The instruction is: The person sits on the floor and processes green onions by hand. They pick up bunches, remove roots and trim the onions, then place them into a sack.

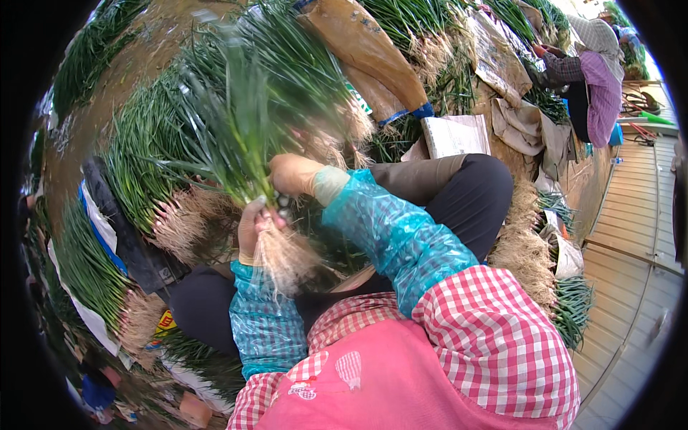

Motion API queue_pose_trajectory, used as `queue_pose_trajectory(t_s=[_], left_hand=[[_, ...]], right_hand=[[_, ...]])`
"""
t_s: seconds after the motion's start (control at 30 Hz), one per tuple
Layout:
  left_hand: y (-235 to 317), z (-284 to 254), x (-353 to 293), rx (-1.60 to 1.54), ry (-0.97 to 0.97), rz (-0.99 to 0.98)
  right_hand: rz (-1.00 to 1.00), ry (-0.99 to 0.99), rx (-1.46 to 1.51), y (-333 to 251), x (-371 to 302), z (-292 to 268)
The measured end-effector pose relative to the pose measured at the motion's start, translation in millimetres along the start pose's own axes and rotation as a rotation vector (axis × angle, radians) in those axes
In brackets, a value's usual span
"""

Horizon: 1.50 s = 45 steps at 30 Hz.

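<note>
A bunch of green onions [247, 143] stands upright in front of me, leaves fanned upward and blurred, pale roots [281, 251] hanging below. My left hand [249, 228] is closed round its lower stems, just above the roots. From the right, my right hand [295, 174] in a pale glove reaches against the same stems, a little higher. Its fingers curl in at the bunch, their tips partly hidden. Blue-green plastic sleeves cover both forearms. Beyond my hands lie more green onions [143, 136] in piles, roots turned toward me.
Brown sacking [365, 54] lies ahead, beside a white printed sack [456, 136]. Rooty onion bundles [522, 236] line my right, next to ribbed metal panels [623, 215]. Another person in a pink top [602, 93] bends over at the upper right. More onions [86, 258] lie left.
</note>
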<state>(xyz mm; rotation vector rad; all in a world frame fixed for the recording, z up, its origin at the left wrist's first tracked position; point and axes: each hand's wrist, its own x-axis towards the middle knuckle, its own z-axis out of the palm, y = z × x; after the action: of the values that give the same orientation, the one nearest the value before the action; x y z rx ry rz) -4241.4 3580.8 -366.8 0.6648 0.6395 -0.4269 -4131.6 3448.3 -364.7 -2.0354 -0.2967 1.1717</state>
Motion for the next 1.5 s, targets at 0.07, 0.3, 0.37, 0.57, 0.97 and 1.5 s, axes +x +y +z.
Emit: queue_pose_trajectory(t_s=[0.07,0.3,0.37,0.57,0.97,1.5], left_hand=[[-6.3,7.5,0.4,0.072,0.061,-0.002],[-11.1,-3.2,18.6,-0.482,-0.742,0.014],[1.6,-3.2,7.7,-0.564,-0.840,0.039],[12.4,11.3,-10.7,-0.749,-0.796,0.075],[6.8,-8.1,-4.0,-0.821,-0.829,0.151],[13.4,17.0,-7.0,-0.654,-0.856,0.130]], right_hand=[[-0.155,-0.001,-0.377,27.3,11.8,8.6],[-0.596,0.818,-0.267,99.4,37.2,88.6],[0.118,0.329,0.908,44.6,-10.7,69.1],[-0.001,-0.478,-0.279,143.3,-14.5,124.8],[0.038,-0.221,0.689,114.5,-42.8,18.3],[0.164,0.065,1.047,76.2,17.4,80.6]])
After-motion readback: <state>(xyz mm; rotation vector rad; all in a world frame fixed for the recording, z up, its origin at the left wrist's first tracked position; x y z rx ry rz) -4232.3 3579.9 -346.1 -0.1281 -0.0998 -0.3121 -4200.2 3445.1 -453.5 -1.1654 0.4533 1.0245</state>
